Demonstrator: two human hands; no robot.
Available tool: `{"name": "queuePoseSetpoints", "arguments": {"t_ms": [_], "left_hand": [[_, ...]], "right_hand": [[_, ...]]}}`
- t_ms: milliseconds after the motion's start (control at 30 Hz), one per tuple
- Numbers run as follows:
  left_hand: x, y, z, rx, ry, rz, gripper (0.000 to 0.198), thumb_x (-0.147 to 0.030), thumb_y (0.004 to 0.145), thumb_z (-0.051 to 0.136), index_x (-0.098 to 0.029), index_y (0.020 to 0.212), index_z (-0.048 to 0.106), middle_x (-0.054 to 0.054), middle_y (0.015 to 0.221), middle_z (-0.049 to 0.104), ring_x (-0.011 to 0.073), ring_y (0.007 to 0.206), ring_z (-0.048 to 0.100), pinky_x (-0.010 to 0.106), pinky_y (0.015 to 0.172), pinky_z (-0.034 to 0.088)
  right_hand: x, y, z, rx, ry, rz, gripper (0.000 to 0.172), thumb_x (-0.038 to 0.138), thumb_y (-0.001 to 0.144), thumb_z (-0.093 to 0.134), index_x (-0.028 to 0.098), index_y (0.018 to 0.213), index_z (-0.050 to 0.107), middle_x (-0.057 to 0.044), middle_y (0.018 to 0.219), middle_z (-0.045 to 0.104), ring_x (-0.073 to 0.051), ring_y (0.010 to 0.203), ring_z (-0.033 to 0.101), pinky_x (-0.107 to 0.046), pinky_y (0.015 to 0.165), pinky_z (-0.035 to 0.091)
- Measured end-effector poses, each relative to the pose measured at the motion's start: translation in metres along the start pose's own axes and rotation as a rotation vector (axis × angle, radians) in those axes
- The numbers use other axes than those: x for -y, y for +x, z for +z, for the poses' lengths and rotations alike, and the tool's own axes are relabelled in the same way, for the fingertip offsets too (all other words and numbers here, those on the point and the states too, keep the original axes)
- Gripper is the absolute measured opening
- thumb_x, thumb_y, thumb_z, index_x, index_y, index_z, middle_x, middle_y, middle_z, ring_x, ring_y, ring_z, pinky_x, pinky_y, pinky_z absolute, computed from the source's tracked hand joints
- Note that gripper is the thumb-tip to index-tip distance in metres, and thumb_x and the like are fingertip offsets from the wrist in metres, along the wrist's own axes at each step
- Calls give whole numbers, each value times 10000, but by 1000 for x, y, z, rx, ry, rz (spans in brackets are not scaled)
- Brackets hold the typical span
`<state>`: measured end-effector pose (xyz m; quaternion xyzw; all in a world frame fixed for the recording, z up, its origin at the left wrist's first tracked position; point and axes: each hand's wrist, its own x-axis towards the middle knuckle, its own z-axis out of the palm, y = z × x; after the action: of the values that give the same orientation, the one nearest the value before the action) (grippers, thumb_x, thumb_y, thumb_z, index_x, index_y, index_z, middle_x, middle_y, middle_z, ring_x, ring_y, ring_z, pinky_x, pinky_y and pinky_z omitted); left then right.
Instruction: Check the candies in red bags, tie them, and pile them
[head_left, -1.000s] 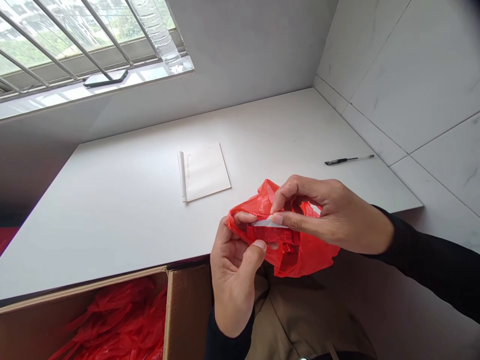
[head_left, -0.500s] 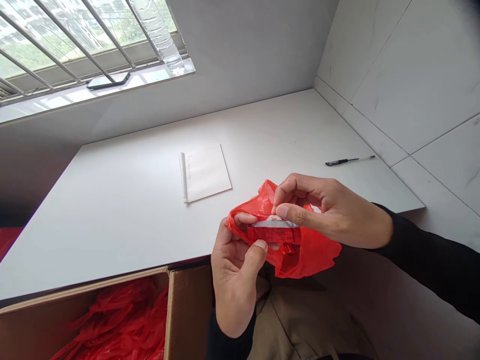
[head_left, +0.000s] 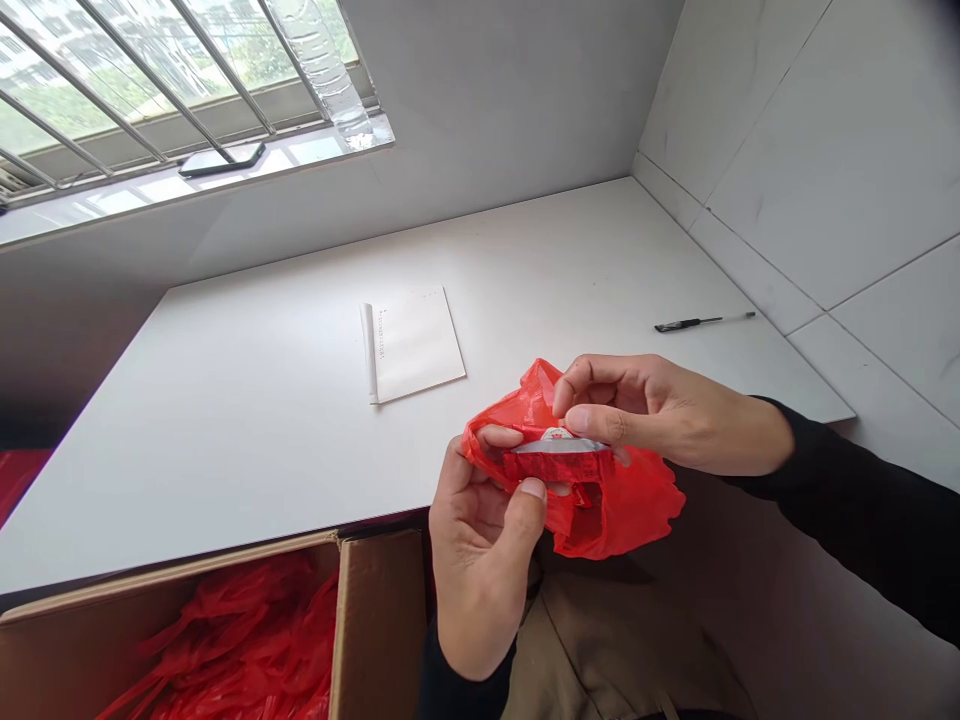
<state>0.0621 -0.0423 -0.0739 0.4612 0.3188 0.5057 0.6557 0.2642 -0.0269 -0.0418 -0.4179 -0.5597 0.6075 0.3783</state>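
By the near edge of the tabletop (head_left: 247, 390), the left hand (head_left: 480, 570) held a red packet (head_left: 559, 467) inside a red plastic bag (head_left: 645, 510); the right hand (head_left: 667, 415), thumb near fingertips, was at its silvery edge, pinch unclear.

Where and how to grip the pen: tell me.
Probably pinch the pen by its black end, from above, across its long sides: it lies flat and slim on the table, that end farther from the tiled wall than the clear one.
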Motion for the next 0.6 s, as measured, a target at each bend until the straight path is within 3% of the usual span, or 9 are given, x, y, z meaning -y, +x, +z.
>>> {"name": "queuePoseSetpoints", "arguments": {"t_ms": [200,400,600], "left_hand": [[2,-2,-1,-25,67,3,219,-179,923,681,-260,1123,644,20,997,656,145,904,701,231,796,586],[4,-4,-2,-48,130,14,235,-191,930,682,-266,1150,650,19,1031,667,107,837,676,182,739,560],[-2,-4,3,-25,157,31,252,-196,915,704,-265,1149,643,32,1069,690,137,865,694,228,750,580]], "right_hand": [[-3,0,-1,5,57,-2,210,321,890,767,182,968,630,4,835,633,-107,719,583,-219,645,497],[-3,-2,-1,9,79,-5,227,308,882,781,184,992,625,-5,863,645,-114,756,600,-227,668,511],[-2,-1,-1,-16,31,-29,202,317,891,765,186,964,629,9,838,639,-104,726,587,-220,642,493]]}}
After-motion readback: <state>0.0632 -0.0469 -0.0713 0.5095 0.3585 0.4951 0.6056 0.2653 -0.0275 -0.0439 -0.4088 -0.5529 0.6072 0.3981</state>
